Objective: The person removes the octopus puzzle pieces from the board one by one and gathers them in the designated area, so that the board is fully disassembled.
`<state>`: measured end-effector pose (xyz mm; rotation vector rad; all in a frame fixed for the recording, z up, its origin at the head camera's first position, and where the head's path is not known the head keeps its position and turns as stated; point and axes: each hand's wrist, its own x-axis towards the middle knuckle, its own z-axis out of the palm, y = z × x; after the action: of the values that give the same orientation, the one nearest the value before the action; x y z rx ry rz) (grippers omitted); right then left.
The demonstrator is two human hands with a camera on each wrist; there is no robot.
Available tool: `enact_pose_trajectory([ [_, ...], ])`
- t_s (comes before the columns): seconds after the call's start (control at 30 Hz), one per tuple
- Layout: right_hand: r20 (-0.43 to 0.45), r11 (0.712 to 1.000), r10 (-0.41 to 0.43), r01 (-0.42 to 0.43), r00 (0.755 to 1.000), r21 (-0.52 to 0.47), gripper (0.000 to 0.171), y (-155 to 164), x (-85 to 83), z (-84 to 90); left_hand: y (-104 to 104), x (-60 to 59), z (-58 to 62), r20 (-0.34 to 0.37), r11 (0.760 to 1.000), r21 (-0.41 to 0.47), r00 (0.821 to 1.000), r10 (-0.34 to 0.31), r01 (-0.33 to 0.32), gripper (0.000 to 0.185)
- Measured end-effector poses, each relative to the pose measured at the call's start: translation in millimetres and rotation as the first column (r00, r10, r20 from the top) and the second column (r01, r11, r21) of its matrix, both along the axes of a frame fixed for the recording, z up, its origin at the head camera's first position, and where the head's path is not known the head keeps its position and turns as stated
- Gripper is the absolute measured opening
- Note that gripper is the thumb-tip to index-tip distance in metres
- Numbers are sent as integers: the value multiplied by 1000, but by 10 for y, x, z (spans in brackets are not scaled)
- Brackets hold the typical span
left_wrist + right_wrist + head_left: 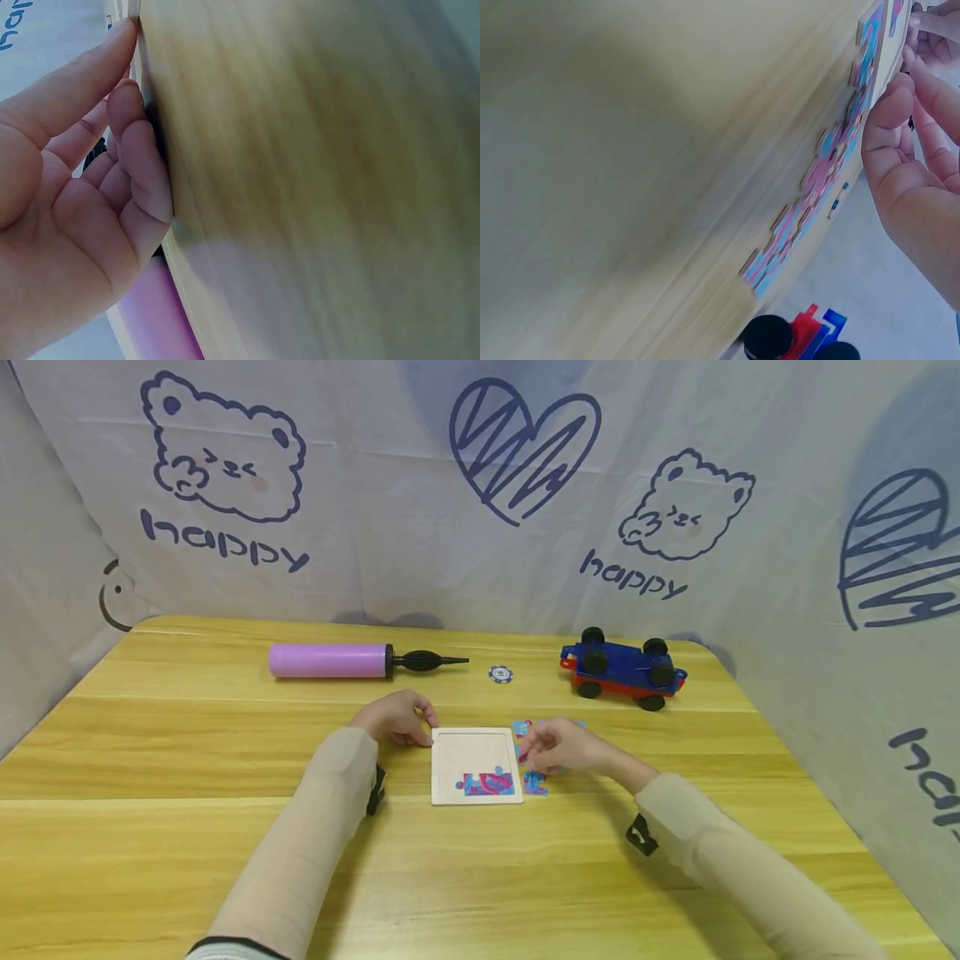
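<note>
A square wooden puzzle tray [471,752] lies on the table, with joined pink and blue puzzle pieces [487,784] in its lower right part. My left hand [397,717] is at the tray's upper left corner, thumb and a finger at the rim; the left wrist view shows the other fingers curled. Bent over the loose puzzle pieces [536,783] right of the tray is my right hand [566,747]. Its thumb and forefinger come close together beside the right rim, a dark red patch showing between them. I cannot tell whether they pinch a piece.
A purple hand pump [330,661] lies at the back left, nozzle pointing right. Right of it is a blue and white poker chip [500,674]. A blue and red toy car [624,670] rests wheels up at the back right. A printed cloth [390,527] hangs behind the table.
</note>
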<state>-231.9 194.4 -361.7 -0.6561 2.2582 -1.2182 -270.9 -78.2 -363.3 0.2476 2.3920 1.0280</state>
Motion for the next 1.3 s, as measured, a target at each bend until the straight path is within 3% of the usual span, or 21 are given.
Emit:
enact_pose_trajectory([
  [0.37,-50,999,14,-12,999,43,15,-219,-9,10,-1,4,12,4,1000,0,1000,-2,2,20],
  [0.8,-44,996,45,-42,998,75,20,-444,-5,29,-7,5,30,17,1000,9,1000,0,0,21],
  [1.3,-63,989,104,-96,993,117,18,-520,11,-20,-14,-14,-3,6,1000,2,1000,-3,3,21],
])
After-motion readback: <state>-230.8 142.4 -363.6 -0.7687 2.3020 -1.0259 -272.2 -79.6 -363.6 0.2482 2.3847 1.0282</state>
